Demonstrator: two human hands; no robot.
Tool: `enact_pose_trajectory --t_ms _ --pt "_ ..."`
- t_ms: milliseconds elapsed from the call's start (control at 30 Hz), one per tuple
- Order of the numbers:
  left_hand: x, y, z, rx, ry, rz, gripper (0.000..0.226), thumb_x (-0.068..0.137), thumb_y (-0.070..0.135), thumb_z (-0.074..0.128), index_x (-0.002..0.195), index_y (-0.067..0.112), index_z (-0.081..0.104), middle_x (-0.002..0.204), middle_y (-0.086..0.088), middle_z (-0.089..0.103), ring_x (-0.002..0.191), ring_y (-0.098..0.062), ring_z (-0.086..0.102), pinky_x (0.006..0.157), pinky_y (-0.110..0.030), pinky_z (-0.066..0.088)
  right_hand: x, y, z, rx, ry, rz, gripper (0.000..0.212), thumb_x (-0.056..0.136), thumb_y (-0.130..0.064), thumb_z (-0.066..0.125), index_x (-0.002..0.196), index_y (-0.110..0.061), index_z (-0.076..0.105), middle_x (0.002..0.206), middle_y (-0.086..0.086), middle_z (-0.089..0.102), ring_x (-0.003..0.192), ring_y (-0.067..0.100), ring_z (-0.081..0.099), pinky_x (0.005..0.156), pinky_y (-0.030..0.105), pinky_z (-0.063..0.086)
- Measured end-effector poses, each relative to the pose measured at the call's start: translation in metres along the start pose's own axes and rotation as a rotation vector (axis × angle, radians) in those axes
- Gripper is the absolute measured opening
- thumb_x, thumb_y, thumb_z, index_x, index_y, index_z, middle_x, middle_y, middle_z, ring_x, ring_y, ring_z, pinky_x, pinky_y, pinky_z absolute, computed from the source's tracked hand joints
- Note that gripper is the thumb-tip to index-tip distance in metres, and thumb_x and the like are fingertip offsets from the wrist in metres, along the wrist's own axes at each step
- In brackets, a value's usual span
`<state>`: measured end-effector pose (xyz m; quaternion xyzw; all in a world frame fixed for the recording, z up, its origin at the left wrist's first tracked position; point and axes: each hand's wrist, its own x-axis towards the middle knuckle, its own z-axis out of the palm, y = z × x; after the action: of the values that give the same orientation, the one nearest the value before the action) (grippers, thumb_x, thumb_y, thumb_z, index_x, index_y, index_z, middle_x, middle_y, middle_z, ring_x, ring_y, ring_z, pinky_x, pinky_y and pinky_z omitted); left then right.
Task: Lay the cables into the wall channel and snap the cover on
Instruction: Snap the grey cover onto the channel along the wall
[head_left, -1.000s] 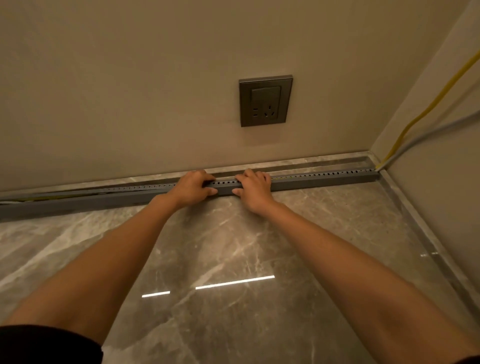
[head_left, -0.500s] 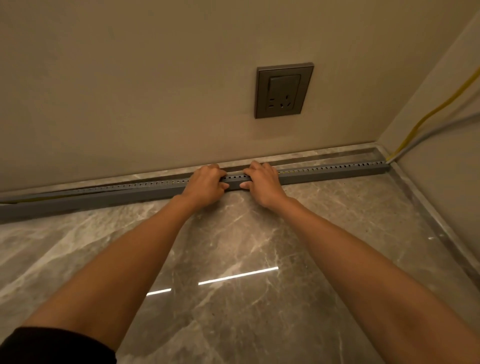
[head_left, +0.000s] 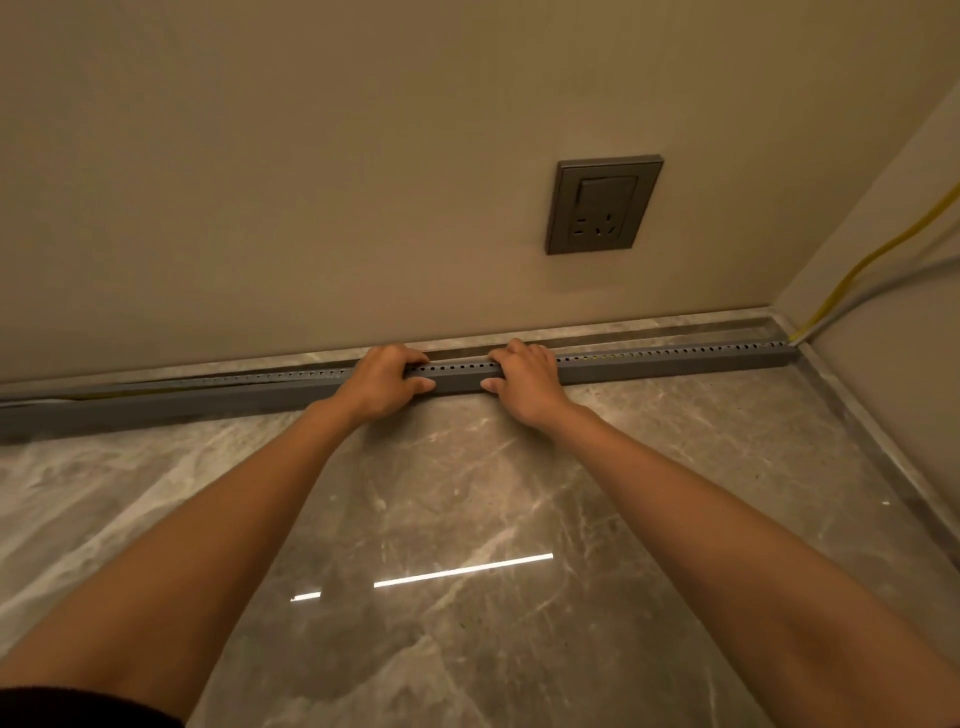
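One long grey channel (head_left: 649, 364) lies on the floor (head_left: 467, 519) along the wall's foot, below the socket (head_left: 602, 205). Your left hand (head_left: 382, 382) and right hand (head_left: 524, 379) each clasp it, left of the socket. A yellow cable (head_left: 872, 260) enters its right end.

Under your arms you have a glossy grey marble floor (head_left: 467, 519), veined in white and showing two bright streaks of reflected light nearer you than your hands. Directly on it, along the foot of the wall, lies a long grey channel (head_left: 675, 364) with a row of small holes on top. It runs out past your left hand (head_left: 382, 382) and beyond your right hand (head_left: 524, 382) to the corner.
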<state>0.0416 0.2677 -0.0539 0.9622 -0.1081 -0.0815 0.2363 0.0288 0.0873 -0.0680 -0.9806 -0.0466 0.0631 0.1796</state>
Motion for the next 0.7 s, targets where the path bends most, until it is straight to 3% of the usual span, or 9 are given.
enact_pose_trajectory --t_ms 300,533,700 --pt "-0.007 -0.020 -0.003 0.110 0.044 -0.001 0.030 0.087 0.024 0.061 0.114 0.011 0.062 0.118 -0.014 0.063 0.110 -0.031 0.056 0.089 -0.037 0.044 0.010 -0.044 0.024 0.018 0.011 -0.065 0.041 0.092 -0.031 0.053 0.130 -0.016 0.050 0.130 0.008 0.050 0.124 0.029 0.042 0.107 0.038 0.024" --pt "-0.008 -0.018 0.009 0.267 0.135 0.098 0.027 0.088 0.019 0.057 0.106 0.000 0.063 0.111 -0.021 0.061 0.104 -0.037 0.055 0.087 -0.040 0.044 0.010 -0.046 0.026 -0.099 0.059 -0.087 0.035 0.092 -0.024 0.055 0.124 -0.009 0.055 0.129 0.010 0.051 0.116 0.032 0.046 0.099 0.040 0.035" --pt "-0.005 -0.020 0.009 0.271 0.112 0.111 0.030 0.089 0.021 0.056 0.110 0.000 0.061 0.116 -0.021 0.058 0.108 -0.037 0.053 0.091 -0.041 0.043 0.007 -0.048 0.025 -0.137 0.049 -0.076 0.037 0.094 -0.024 0.051 0.127 -0.008 0.051 0.132 0.012 0.048 0.118 0.033 0.043 0.101 0.040 0.033"
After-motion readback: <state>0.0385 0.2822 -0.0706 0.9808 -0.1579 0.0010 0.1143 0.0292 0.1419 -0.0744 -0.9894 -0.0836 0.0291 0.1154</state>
